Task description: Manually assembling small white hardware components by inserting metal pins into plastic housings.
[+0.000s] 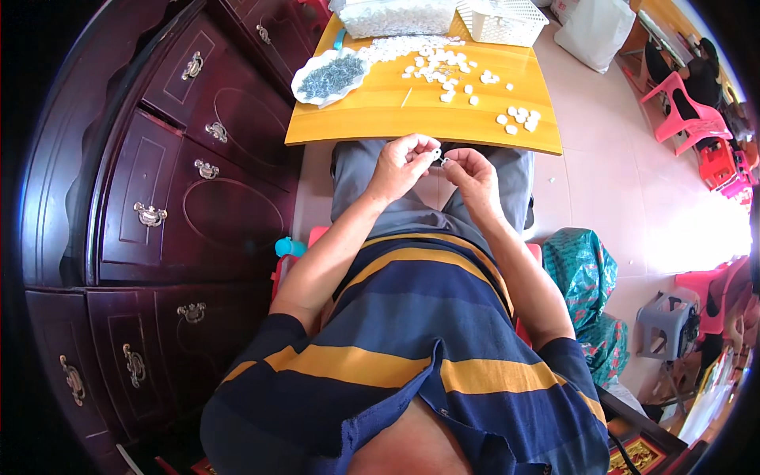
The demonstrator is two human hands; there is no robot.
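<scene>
both hands, left hand (402, 164) and right hand (469, 169), pinch 1 small white piece (437, 153).

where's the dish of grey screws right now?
In the head view, the white dish of grey screws sits on the left corner of the yellow table, left of the scattered white pieces, beside the dark wooden cabinet.

A dark wooden cabinet (158, 190) stands left of the tabletop (380, 111); pink plastic chairs (689, 119) sit well to its right, a white basket (507, 20) on its far edge.
</scene>
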